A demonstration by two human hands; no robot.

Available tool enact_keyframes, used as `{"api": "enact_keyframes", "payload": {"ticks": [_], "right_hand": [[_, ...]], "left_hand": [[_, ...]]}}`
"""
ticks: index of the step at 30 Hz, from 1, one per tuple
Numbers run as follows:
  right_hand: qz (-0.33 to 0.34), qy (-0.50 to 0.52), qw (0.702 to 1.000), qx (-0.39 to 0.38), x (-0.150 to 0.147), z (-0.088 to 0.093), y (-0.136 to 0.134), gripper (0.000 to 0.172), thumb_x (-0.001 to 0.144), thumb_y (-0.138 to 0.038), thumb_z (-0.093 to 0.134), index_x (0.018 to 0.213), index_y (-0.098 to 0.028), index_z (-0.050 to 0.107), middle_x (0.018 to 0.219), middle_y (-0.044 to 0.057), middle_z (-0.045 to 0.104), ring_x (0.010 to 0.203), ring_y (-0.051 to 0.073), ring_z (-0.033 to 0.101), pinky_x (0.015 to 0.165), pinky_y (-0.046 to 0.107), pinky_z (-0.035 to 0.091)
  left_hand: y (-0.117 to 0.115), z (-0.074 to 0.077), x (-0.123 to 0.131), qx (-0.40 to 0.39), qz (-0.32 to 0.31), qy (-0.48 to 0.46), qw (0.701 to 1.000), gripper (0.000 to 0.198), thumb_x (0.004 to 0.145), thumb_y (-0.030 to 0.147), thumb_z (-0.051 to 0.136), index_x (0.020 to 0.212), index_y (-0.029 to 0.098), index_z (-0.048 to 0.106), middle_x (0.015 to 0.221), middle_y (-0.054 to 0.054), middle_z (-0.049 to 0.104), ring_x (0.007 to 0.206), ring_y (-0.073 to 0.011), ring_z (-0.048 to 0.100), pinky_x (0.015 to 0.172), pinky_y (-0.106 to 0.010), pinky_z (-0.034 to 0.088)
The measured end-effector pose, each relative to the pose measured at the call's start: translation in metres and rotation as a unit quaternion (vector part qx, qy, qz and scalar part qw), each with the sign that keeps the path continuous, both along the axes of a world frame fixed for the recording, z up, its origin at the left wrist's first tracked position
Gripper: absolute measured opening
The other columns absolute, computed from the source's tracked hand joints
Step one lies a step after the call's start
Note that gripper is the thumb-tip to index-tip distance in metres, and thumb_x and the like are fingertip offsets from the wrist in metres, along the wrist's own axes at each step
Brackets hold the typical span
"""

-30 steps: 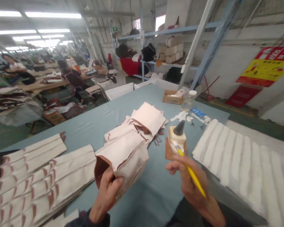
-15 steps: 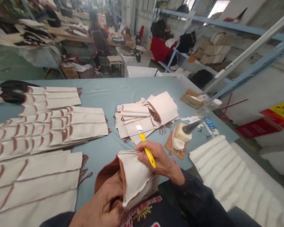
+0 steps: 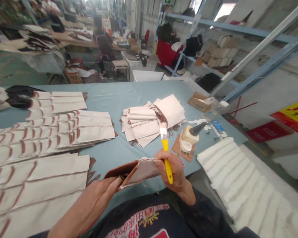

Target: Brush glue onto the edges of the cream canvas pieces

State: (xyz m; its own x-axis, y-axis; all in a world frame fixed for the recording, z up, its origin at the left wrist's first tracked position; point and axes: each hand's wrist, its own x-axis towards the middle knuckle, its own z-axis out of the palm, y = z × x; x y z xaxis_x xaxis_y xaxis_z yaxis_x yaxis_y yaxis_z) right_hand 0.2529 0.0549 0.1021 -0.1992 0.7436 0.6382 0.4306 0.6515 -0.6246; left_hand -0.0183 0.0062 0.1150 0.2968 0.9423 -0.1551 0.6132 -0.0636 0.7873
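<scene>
A cream fabric pouch with brown trim is held low over the near edge of the table, its mouth facing left. My left hand grips the pouch at its mouth, some fingers hidden inside. My right hand pinches the far right corner of the pouch. That same hand also holds a flat paintbrush with a yellow handle, its bristles pointing up and away. Just beyond lies a loose pile of similar cream pouches. A glue bottle with a dark cone nozzle rests on a brown board to the right.
Overlapping rows of cream pouches cover the left of the table. Folded white padding is stacked at the right. A small cardboard box sits at the far right corner. A person is at another table behind.
The pouch has been tilted flatter and its near side raised, so its face is now foreshortened. My right hand has shifted right, and the brush now points more upright. My left hand has moved up and left.
</scene>
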Motion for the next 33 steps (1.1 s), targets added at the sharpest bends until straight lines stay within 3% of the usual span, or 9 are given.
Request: {"api": "enact_keyframes", "payload": {"ticks": [4, 8, 15, 18, 20, 24, 26, 29, 33], "right_hand": [[0.0, -0.008, 1.0, 0.021, 0.004, 0.005, -0.007, 0.009, 0.103, -0.025, 0.057, 0.094, -0.024, 0.06, 0.076, 0.0, 0.07, 0.067, 0.017, 0.067, 0.067, 0.029, 0.053], [0.03, -0.007, 0.999, 0.037, 0.003, 0.006, -0.01, 0.012, 0.105, -0.028, 0.055, 0.094, -0.024, 0.06, 0.074, 0.0, 0.069, 0.064, 0.017, 0.064, 0.062, 0.028, 0.051], [0.092, -0.032, 0.995, 0.026, -0.006, 0.009, -0.013, 0.019, 0.106, -0.031, 0.055, 0.09, -0.023, 0.061, 0.072, 0.001, 0.069, 0.064, 0.015, 0.063, 0.062, 0.027, 0.049], [0.106, -0.028, 0.994, -0.011, -0.006, 0.01, -0.011, 0.021, 0.107, -0.037, 0.055, 0.093, -0.023, 0.062, 0.075, 0.001, 0.069, 0.064, 0.014, 0.063, 0.061, 0.026, 0.048], [0.094, 0.011, 0.994, -0.051, -0.001, 0.013, -0.009, 0.026, 0.107, -0.046, 0.052, 0.102, -0.023, 0.064, 0.075, 0.0, 0.068, 0.061, 0.013, 0.061, 0.059, 0.026, 0.048], [0.064, 0.204, 0.967, -0.141, 0.011, 0.032, -0.012, 0.06, 0.104, -0.072, 0.033, 0.122, -0.023, 0.063, 0.061, -0.004, 0.056, 0.047, 0.013, 0.047, 0.045, 0.026, 0.038], [0.065, 0.27, 0.944, -0.177, 0.012, 0.045, -0.017, 0.066, 0.101, -0.078, 0.033, 0.116, -0.024, 0.067, 0.056, -0.005, 0.051, 0.044, 0.013, 0.043, 0.04, 0.025, 0.032], [0.071, 0.327, 0.922, -0.195, 0.003, 0.059, -0.022, 0.047, 0.101, -0.067, 0.052, 0.091, -0.024, 0.068, 0.053, -0.006, 0.046, 0.038, 0.009, 0.034, 0.035, 0.023, 0.024], [0.055, 0.338, 0.921, -0.185, -0.015, 0.06, -0.022, 0.043, 0.101, -0.057, 0.059, 0.074, -0.023, 0.061, 0.051, -0.008, 0.041, 0.034, 0.006, 0.023, 0.031, 0.021, 0.017]], "left_hand": [[-0.001, 0.015, 0.001, 0.135, -0.02, 0.116, 0.984, 0.042, 0.103, 0.043, 0.045, 0.103, 0.024, 0.082, 0.107, -0.007, 0.086, 0.092, -0.0243, 0.083, 0.081, -0.025, 0.063], [-0.009, 0.022, 0.005, 0.203, -0.024, 0.067, 0.977, 0.036, 0.099, 0.031, 0.051, 0.12, 0.021, 0.078, 0.114, -0.009, 0.084, 0.098, -0.0215, 0.082, 0.09, -0.024, 0.061], [-0.016, 0.037, 0.035, 0.016, -0.002, -0.067, 0.998, 0.032, 0.096, 0.037, 0.056, 0.106, 0.019, 0.08, 0.087, -0.004, 0.08, 0.081, -0.022, 0.073, 0.077, -0.028, 0.061], [-0.012, 0.036, 0.046, -0.06, 0.01, -0.175, 0.983, 0.037, 0.1, 0.045, 0.055, 0.108, 0.018, 0.079, 0.097, -0.006, 0.08, 0.089, -0.0234, 0.071, 0.081, -0.029, 0.058], [-0.013, 0.033, 0.045, -0.111, 0.037, -0.221, 0.968, 0.039, 0.097, 0.049, 0.06, 0.111, 0.018, 0.079, 0.103, -0.007, 0.08, 0.091, -0.0238, 0.07, 0.078, -0.028, 0.056], [-0.019, 0.027, 0.033, -0.217, 0.089, -0.302, 0.924, 0.047, 0.091, 0.056, 0.07, 0.117, 0.018, 0.078, 0.103, -0.007, 0.08, 0.087, -0.0225, 0.069, 0.072, -0.025, 0.054], [-0.02, 0.025, 0.028, -0.241, 0.102, -0.337, 0.904, 0.048, 0.089, 0.055, 0.073, 0.121, 0.019, 0.077, 0.104, -0.007, 0.08, 0.09, -0.0232, 0.07, 0.075, -0.027, 0.055], [-0.018, 0.024, 0.026, -0.253, 0.11, -0.363, 0.89, 0.049, 0.086, 0.051, 0.077, 0.124, 0.019, 0.075, 0.105, -0.007, 0.079, 0.093, -0.0246, 0.07, 0.082, -0.03, 0.057], [-0.013, 0.027, 0.026, -0.245, 0.084, -0.361, 0.896, 0.05, 0.088, 0.048, 0.075, 0.129, 0.019, 0.073, 0.105, -0.007, 0.077, 0.095, -0.0256, 0.069, 0.083, -0.032, 0.056]]}}
